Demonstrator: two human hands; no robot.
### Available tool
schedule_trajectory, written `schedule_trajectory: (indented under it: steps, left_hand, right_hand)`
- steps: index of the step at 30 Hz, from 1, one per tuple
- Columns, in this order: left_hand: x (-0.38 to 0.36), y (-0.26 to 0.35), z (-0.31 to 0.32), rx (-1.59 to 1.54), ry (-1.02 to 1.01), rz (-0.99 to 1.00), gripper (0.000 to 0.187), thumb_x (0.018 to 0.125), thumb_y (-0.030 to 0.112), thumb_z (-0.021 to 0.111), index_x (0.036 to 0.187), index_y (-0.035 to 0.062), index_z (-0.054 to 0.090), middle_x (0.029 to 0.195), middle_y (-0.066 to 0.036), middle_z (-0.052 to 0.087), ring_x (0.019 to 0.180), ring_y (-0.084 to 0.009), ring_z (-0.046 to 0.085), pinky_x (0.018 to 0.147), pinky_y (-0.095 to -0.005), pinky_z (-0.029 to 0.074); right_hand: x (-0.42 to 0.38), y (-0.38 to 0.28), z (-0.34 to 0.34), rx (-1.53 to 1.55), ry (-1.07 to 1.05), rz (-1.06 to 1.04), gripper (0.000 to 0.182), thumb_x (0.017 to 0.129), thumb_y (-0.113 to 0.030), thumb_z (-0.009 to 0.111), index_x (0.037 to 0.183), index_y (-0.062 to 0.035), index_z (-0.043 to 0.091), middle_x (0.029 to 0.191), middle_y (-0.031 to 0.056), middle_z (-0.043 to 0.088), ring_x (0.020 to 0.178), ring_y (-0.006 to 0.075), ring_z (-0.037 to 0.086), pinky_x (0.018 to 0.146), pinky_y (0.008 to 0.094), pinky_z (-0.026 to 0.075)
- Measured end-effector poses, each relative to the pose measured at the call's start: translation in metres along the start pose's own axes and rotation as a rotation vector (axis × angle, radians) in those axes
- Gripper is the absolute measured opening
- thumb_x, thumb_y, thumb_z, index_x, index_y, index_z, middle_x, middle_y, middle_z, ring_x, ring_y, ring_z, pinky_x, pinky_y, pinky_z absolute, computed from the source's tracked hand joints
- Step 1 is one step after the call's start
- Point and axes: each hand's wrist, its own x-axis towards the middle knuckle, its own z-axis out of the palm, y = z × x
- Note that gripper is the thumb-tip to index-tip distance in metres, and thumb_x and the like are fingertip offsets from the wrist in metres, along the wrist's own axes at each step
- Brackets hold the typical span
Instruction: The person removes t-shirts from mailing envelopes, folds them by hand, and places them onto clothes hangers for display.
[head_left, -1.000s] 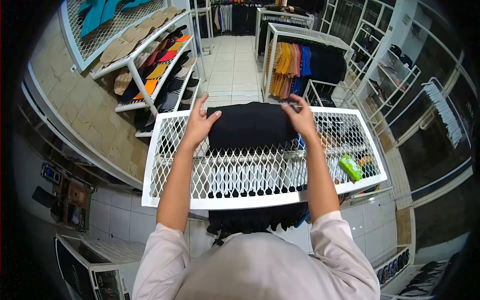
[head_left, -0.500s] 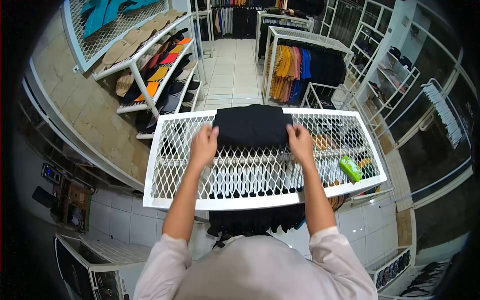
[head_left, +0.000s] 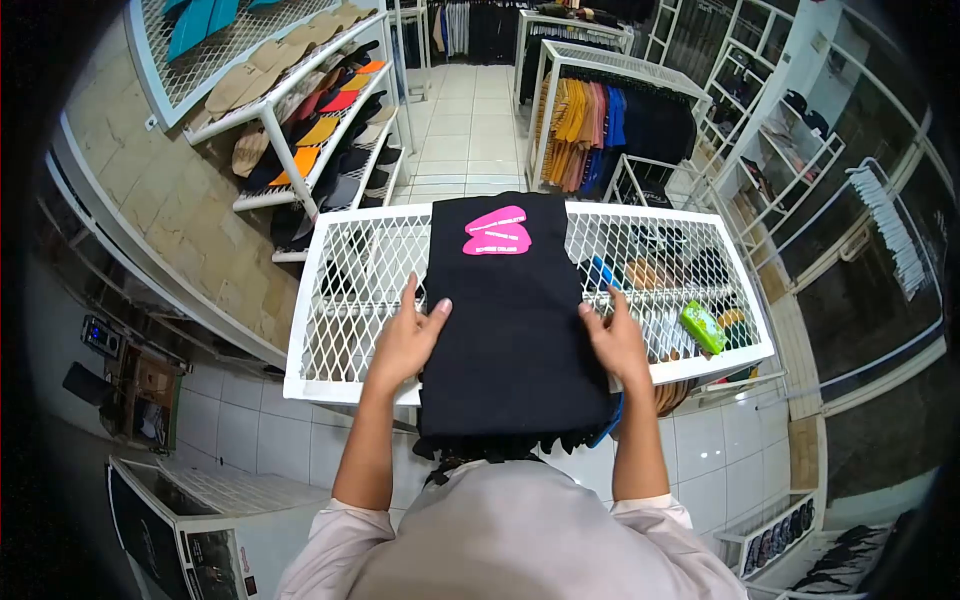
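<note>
A black garment [head_left: 510,320] with a pink print [head_left: 495,231] near its far end lies unfolded lengthwise across the white wire-mesh rack top [head_left: 350,290]. Its near end hangs over the rack's front edge. My left hand [head_left: 408,340] rests flat on the garment's left edge, fingers spread. My right hand [head_left: 615,340] presses on the right edge, fingers apart. Neither hand grips the cloth.
A green packet [head_left: 702,327] lies on the mesh at the right. Shelves with caps [head_left: 300,110] stand at the left, and a rack of hanging shirts [head_left: 600,125] stands beyond. White shelving [head_left: 770,150] lines the right. Tiled floor [head_left: 460,120] runs between.
The folded black garment has been opened toward me, so it now covers the rack's middle and shows a pink print. Both hands have moved nearer to me along its side edges.
</note>
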Motion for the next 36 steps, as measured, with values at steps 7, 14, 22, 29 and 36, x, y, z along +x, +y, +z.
schedule_trajectory:
  steps: [7, 14, 22, 29, 36]
  left_hand:
    - [-0.032, -0.012, 0.007, -0.106, -0.022, 0.124, 0.088, 0.090, 0.021, 0.075, 0.159, 0.0045, 0.024, 0.067, -0.005, 0.057, 0.062, -0.0152, 0.057, 0.061, -0.0312, 0.048]
    - [-0.036, -0.029, 0.012, -0.022, 0.062, 0.125, 0.083, 0.090, 0.023, 0.076, 0.157, 0.0061, 0.030, 0.065, -0.005, 0.057, 0.059, -0.0175, 0.057, 0.060, -0.0328, 0.047]
    - [-0.076, 0.006, -0.005, 0.239, -0.046, 0.109, 0.070, 0.086, 0.020, 0.077, 0.147, 0.0060, 0.046, 0.066, -0.012, 0.056, 0.059, -0.0292, 0.059, 0.060, -0.0409, 0.045]
    - [-0.052, 0.053, 0.006, 0.417, 0.097, 0.310, 0.043, 0.086, 0.035, 0.077, 0.114, 0.0030, 0.069, 0.085, -0.012, 0.066, 0.075, -0.0274, 0.065, 0.069, -0.0393, 0.050]
    - [0.116, 0.108, 0.139, 0.503, 0.092, 0.607, 0.043, 0.085, 0.047, 0.074, 0.094, 0.0050, 0.074, 0.095, -0.017, 0.070, 0.094, -0.0357, 0.067, 0.081, -0.0468, 0.054]
  right_hand:
    - [-0.024, 0.012, 0.007, 0.053, -0.019, -0.125, 0.063, 0.091, -0.025, 0.065, 0.148, -0.0078, 0.042, 0.074, 0.0147, 0.063, 0.066, 0.0272, 0.061, 0.070, 0.0382, 0.050]
    - [-0.048, 0.005, 0.004, 0.007, 0.023, -0.007, 0.066, 0.092, -0.027, 0.065, 0.146, -0.0009, 0.039, 0.071, 0.0226, 0.065, 0.070, 0.0425, 0.066, 0.070, 0.0469, 0.051]
    - [-0.090, 0.027, -0.005, 0.044, -0.024, -0.155, 0.059, 0.091, -0.013, 0.070, 0.144, -0.0050, 0.046, 0.067, 0.0164, 0.059, 0.060, 0.0300, 0.060, 0.061, 0.0394, 0.047]
    - [-0.124, 0.052, 0.001, 0.164, -0.009, -0.068, 0.044, 0.090, -0.013, 0.073, 0.125, -0.0032, 0.049, 0.064, 0.0099, 0.051, 0.057, 0.0276, 0.053, 0.059, 0.0387, 0.045]
    - [-0.140, 0.063, -0.003, 0.219, 0.001, -0.009, 0.039, 0.089, -0.013, 0.077, 0.115, -0.0032, 0.050, 0.065, 0.0065, 0.051, 0.056, 0.0196, 0.049, 0.057, 0.0337, 0.044]
